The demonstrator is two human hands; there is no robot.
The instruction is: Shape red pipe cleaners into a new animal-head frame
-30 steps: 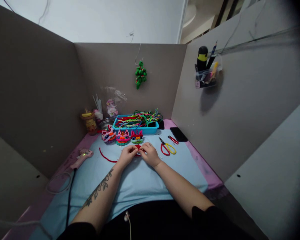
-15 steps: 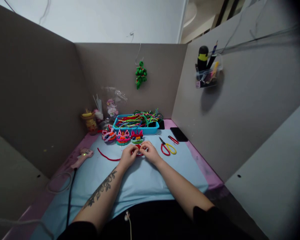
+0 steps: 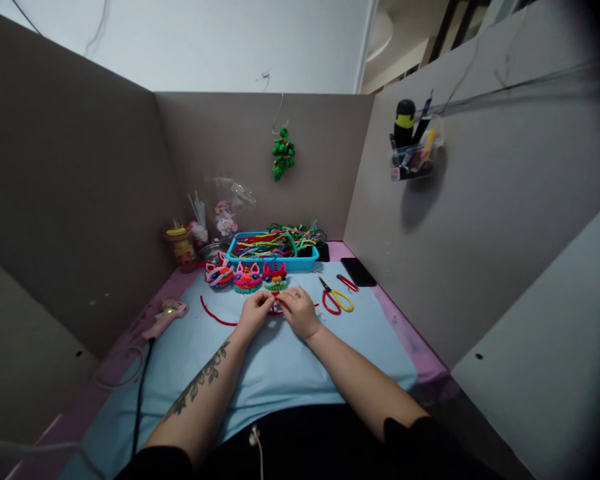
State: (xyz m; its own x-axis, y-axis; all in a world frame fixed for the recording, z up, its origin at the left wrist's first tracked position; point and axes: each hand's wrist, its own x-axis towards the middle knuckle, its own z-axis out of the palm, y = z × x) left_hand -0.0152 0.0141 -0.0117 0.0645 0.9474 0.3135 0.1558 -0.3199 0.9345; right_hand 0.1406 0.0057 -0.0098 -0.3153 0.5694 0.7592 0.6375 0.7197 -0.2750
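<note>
In the middle of the table, my left hand (image 3: pixel 256 312) and my right hand (image 3: pixel 300 313) pinch a small shape of red pipe cleaner (image 3: pixel 276 308) between their fingertips. Both hands are closed, close together, and partly cover it. A red pipe cleaner strand (image 3: pixel 217 320) stretches over the cloth to the left and passes behind my left hand. Just beyond my fingers stand three colourful fuzzy animal heads with ears: a pink and purple one (image 3: pixel 219 273), a pink one (image 3: pixel 247 277) and a red one (image 3: pixel 275 276).
Behind the heads is a blue tray (image 3: pixel 300 263) heaped with pipe cleaners. To the right lie scissors (image 3: pixel 336 297), a red cutter (image 3: pixel 348 283) and a black phone (image 3: pixel 359 272). A pink glue gun (image 3: pixel 165 319) with a cord lies left. Partition walls enclose the table.
My right hand has turned, its back now more toward the camera, fingers still on the red piece. A red end now shows right of it. The view has tilted slightly.
</note>
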